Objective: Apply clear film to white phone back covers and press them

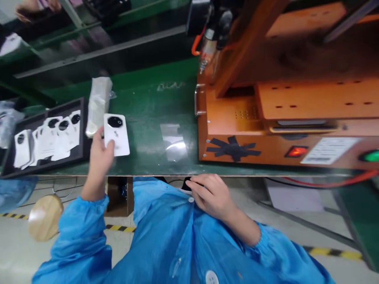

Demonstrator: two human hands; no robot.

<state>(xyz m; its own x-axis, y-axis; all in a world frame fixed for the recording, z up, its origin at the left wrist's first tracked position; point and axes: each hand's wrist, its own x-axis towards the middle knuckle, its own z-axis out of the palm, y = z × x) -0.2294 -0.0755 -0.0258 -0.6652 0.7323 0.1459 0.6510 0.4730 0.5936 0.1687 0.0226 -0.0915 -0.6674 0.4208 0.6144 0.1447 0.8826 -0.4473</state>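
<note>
My left hand (101,156) is closed on a white phone back cover (120,136) with a black oval camera area. Its thumb lies on the cover's face, and the cover is over the green bench. Just behind that hand lies a long pack in clear plastic wrap (99,100). To its left, a black tray (83,130) holds several similar white covers (55,136), overlapping one another. My right hand (211,194) is at the bench's front edge, before my blue smock, with loosely bent fingers and nothing visible in them. A small dark thing shows by its fingertips, too unclear to name.
An orange machine (231,130) with a lit red switch (297,152) and a green light (371,156) fills the right of the green bench (145,102). Red and black cables hang at its front. A round wooden stool (45,217) stands lower left. Another person's hand (23,12) appears top left.
</note>
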